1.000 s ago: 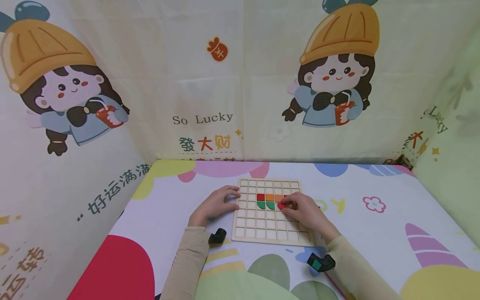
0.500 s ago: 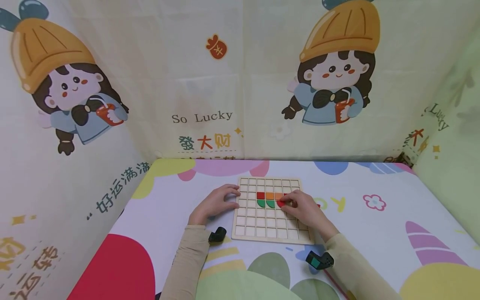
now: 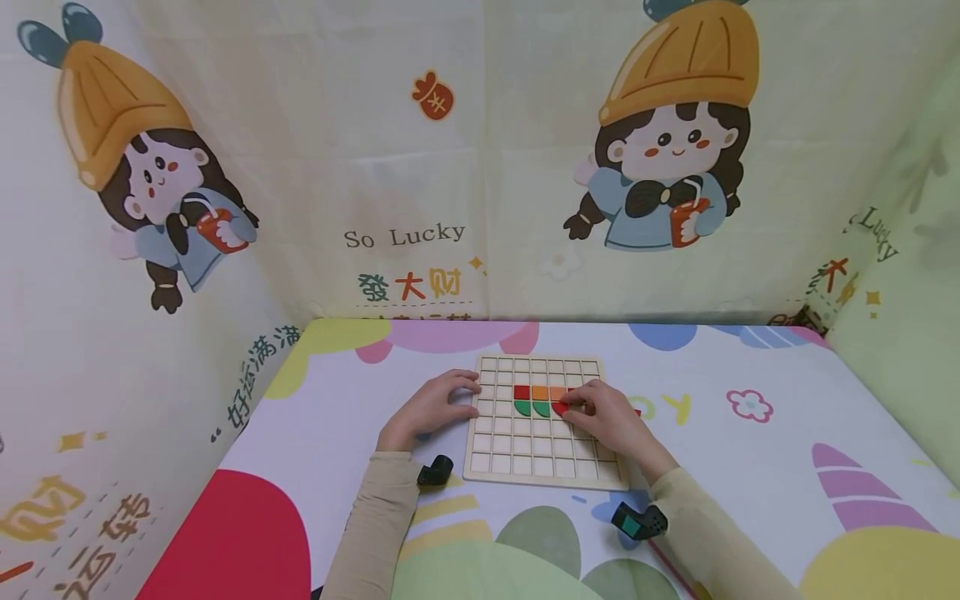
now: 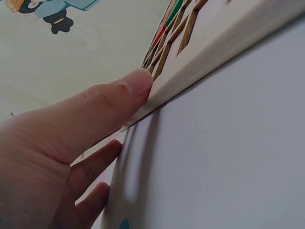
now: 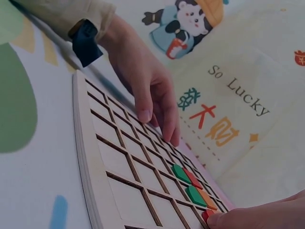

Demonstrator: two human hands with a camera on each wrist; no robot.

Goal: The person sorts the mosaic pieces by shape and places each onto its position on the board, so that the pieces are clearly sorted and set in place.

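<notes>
A wooden grid board (image 3: 543,482) lies flat on the table, with flat coloured pieces in its cells. One row holds a red square (image 3: 521,392) and two orange squares (image 3: 539,392), plus a reddish piece mostly behind my right fingers. Below them sit two green quarter-round pieces (image 3: 522,408). My right hand (image 3: 615,423) pinches a red piece with a curved edge (image 3: 558,408) at the cell beside the green ones; its fingers cover part of it. My left hand (image 3: 429,408) rests at the board's left side, fingers spread, thumb (image 4: 138,83) touching the edge.
The table (image 3: 712,467) wears a printed cloth with coloured shapes, and a printed curtain (image 3: 525,192) rises behind and at both sides. Black wrist cameras sit on the left wrist (image 3: 436,472) and the right wrist (image 3: 640,522), near the board's front corners.
The red piece under my right fingers has shifted slightly left, into line with the green pieces. My left hand stays at the board's edge. The left curtain's print has shifted to the right.
</notes>
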